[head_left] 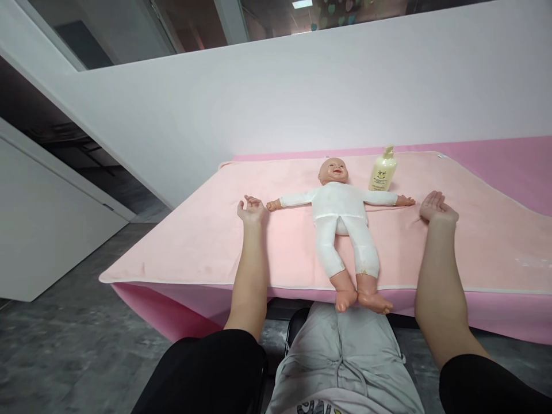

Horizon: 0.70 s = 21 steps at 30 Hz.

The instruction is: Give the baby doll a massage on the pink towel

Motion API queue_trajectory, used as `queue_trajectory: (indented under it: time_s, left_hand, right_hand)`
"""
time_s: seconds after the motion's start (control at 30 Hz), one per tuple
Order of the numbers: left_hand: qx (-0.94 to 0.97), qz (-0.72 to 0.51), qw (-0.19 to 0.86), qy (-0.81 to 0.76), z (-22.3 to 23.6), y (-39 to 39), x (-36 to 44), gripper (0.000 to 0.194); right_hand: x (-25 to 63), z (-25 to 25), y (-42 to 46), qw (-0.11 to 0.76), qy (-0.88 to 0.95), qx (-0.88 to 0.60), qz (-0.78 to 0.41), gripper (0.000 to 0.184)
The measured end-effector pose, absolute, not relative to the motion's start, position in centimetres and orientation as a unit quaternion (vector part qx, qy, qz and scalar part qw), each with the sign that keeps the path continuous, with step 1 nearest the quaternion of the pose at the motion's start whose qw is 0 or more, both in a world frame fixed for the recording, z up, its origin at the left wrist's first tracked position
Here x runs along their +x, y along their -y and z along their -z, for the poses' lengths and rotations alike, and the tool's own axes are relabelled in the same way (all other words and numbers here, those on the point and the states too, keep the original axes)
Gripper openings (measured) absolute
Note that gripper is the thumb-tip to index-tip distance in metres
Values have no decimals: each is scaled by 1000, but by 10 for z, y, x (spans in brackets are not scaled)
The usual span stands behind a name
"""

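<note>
A baby doll [340, 201] in a white body suit lies face up, its arms stretched out and its feet over the front edge of the table. My left hand [252, 209] rests palm up on the pink cloth, close to the doll's hand on that side, with the fingers loosely curled and nothing in them. On the other side, my right hand [438, 207] lies palm up beyond the doll's other hand, empty, fingers extended. A pale yellow pump bottle [383, 170] stands upright behind the doll's arm on the right.
A light pink cloth [194, 230] covers the table over a darker pink cover [513, 172]. Behind it rises a white wall [345, 92] with a window above. At the left is a white panel [52, 218] over a grey floor [77, 328].
</note>
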<state>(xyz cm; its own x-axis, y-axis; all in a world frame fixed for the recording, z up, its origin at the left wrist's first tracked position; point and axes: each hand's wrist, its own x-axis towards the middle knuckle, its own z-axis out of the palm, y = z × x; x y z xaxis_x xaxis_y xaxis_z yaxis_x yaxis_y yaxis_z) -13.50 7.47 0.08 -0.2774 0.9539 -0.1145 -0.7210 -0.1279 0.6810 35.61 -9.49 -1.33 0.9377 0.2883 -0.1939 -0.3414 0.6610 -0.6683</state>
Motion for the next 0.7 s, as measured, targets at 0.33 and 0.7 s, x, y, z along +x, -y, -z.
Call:
queue_trajectory:
  time_s: [0.33, 0.7]
  left_hand:
    - [267, -494, 815, -144, -29, -41, -107, 40]
    - [369, -262, 832, -322, -16, -27, -44, 46]
  right_hand:
    - [305, -30, 95, 756, 142, -366, -524, 27]
    - [261, -20, 79, 546, 265, -513, -608, 22]
